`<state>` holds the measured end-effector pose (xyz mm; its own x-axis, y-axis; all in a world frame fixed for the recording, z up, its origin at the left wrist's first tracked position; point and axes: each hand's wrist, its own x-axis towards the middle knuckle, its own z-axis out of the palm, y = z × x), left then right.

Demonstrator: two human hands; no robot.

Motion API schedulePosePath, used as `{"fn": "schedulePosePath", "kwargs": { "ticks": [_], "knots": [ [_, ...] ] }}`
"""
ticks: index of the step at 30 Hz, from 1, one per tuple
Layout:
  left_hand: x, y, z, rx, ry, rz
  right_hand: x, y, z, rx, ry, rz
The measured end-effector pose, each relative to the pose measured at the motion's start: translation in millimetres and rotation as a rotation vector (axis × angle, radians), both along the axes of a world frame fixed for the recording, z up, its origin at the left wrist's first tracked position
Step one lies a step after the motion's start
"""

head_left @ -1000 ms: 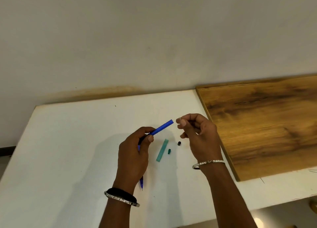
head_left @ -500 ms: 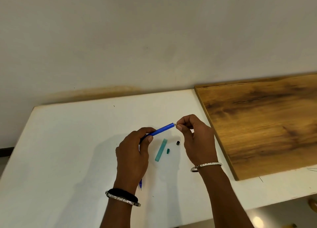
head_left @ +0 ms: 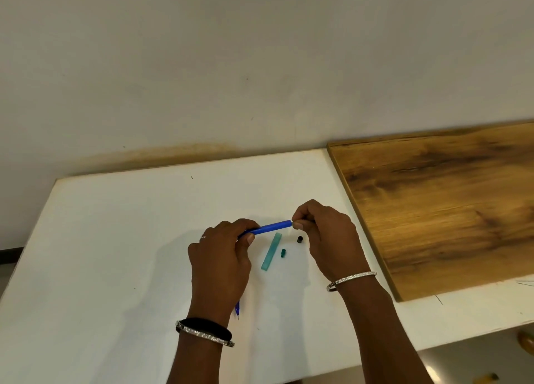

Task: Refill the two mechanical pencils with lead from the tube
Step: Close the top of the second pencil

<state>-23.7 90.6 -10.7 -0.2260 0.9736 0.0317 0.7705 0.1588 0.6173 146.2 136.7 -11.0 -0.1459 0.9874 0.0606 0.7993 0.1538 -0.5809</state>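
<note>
My left hand (head_left: 221, 263) grips a blue mechanical pencil (head_left: 271, 227) around its middle, the barrel's rear end pointing up and right. The tip of a blue pencil (head_left: 237, 308) pokes out below this hand; I cannot tell if it is the same pencil. My right hand (head_left: 329, 239) pinches its thumb and forefinger right at the barrel's open rear end; anything between the fingertips is too small to see. On the white table (head_left: 115, 253) below the pencil lie the teal lead tube (head_left: 271, 252), its small green cap (head_left: 283, 253) and a small black cap (head_left: 300, 239).
A wooden board (head_left: 450, 204) lies on the table's right part, close to my right hand. A wall rises behind the table. The table's front edge runs just below my forearms. Both wrists wear bangles.
My right hand moved left from a small gap to touch the pencil's rear end, fingers pinched there. My left hand tilted the pencil slightly flatter.
</note>
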Motion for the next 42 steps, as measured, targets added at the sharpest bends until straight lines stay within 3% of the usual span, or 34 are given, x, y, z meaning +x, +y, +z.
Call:
{"fn": "schedulePosePath", "kwargs": {
  "ticks": [10,15,18,24,29,32,36,42],
  "knots": [
    [-8,-1,-7,-0.006,-0.243,-0.018,-1,-1,2,-0.076,0.437,-0.067],
    [0,2,-9,-0.009,-0.319,-0.014,13,2,7,-0.114,0.718,-0.235],
    [0,3,-12,0.01,-0.351,0.022,20,3,-1,-0.107,0.56,-0.327],
    [1,4,-15,0.021,-0.393,0.034,11,-2,-18,-0.225,0.133,-0.203],
    [2,5,-17,0.012,-0.396,0.025,7,-1,-25,-0.187,0.051,-0.216],
    [1,5,-17,0.004,-0.391,0.022,9,0,-20,-0.148,0.267,-0.314],
    [1,5,-17,0.006,-0.385,0.012,11,3,-3,-0.227,0.913,-0.364],
    [3,5,-16,-0.023,-0.371,0.002,6,1,1,-0.222,0.952,-0.306]
  ]
}}
